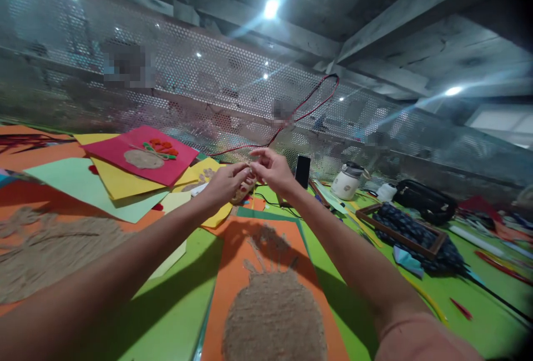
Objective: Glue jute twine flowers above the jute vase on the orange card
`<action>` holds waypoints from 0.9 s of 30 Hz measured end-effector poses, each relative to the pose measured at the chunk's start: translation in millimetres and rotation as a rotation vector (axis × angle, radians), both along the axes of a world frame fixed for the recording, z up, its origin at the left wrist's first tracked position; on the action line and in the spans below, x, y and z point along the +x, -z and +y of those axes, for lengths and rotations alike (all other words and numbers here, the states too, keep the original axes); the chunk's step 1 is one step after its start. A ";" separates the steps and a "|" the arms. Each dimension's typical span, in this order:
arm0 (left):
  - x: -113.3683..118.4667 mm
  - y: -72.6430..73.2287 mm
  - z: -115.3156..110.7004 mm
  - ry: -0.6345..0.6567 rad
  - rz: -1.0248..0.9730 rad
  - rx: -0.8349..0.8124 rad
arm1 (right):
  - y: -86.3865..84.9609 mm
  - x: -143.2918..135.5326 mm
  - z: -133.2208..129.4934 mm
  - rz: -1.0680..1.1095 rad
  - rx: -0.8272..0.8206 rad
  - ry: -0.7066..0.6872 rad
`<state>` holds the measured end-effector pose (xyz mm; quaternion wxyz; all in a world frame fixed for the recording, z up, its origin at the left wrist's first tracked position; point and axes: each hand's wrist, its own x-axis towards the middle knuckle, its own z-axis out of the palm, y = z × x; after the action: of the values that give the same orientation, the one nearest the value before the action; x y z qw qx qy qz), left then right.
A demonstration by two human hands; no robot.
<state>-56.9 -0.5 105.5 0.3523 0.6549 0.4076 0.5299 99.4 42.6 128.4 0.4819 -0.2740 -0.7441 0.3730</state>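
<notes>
Both my arms reach forward over an orange sheet [291, 233] that bears a pot-like shape [275, 316] of brown twine with twine stems above it. My left hand [227, 184] is closed, its thumb and fingertips pinched together. Against it my right hand [272, 171] meets with its own fingertips pinched, the other fingers curled above. Whatever lies between the fingertips is too small to make out. Just below and behind them sits a pale rounded object [245, 190] with red spots, partly hidden by my left hand.
At left lie overlapping coloured sheets, a crimson one [183, 155] on top, and a large twine picture [70, 250]. A phone [302, 171] stands upright near a white bottle [347, 180]. At right are a wooden frame [433, 247], dark umbrella [452, 261] and black pouch [425, 200]. Perforated metal panel behind.
</notes>
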 end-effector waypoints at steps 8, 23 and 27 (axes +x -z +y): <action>18.0 -18.5 -16.1 0.021 -0.071 0.122 | 20.1 6.2 -9.5 0.137 -0.072 -0.052; 1.1 15.0 -50.8 0.015 -0.447 -0.084 | 66.9 -29.3 104.1 -1.069 0.313 0.193; -16.8 16.3 -51.6 -0.061 -0.429 -0.014 | 64.5 -30.1 123.9 -1.137 0.302 0.142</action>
<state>-73.8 -52.1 89.2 0.4194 0.5122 0.3467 0.6645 69.3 166.5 63.9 0.0651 -0.4083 -0.9102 0.0242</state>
